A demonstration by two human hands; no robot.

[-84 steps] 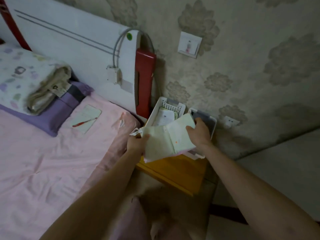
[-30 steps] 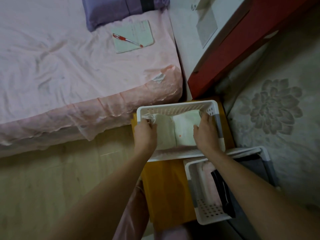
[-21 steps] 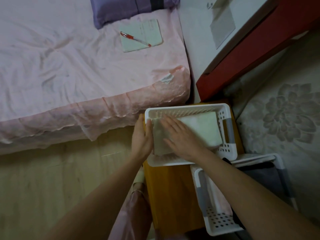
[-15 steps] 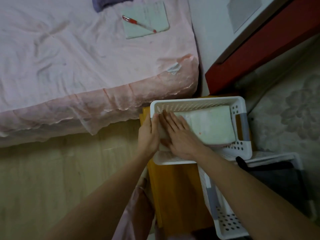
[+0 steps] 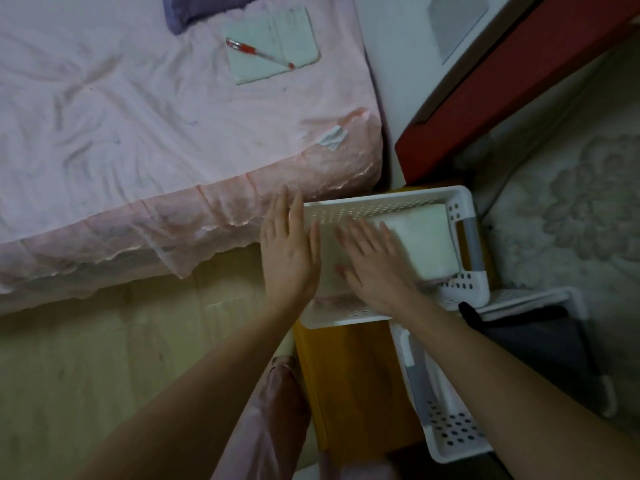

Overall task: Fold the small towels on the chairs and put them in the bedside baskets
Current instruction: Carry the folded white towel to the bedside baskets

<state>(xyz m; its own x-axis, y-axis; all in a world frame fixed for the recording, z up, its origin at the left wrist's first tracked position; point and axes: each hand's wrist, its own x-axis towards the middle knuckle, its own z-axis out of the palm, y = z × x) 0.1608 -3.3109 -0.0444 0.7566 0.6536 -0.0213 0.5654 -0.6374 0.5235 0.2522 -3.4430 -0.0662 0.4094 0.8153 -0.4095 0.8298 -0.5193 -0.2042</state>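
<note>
Across the upper left of the frame spreads the pink bed (image 5: pixel 138 133), with a notebook (image 5: pixel 273 43) and red pen (image 5: pixel 258 53) lying near its top edge. Right of centre, on an orange bedside stand (image 5: pixel 356 386), sits the white basket (image 5: pixel 381 199), and a folded pale towel (image 5: pixel 426 240) lies flat inside it. A second basket (image 5: pixel 450 438) at lower right holds dark cloth. Both hands are flat with straight fingers: the right hand (image 5: pixel 374 265) presses the towel's left part, the left hand (image 5: pixel 287 251) lies at the basket's left rim. This towel looks stowed; no chairs show, so any remaining towels cannot be judged.
</note>
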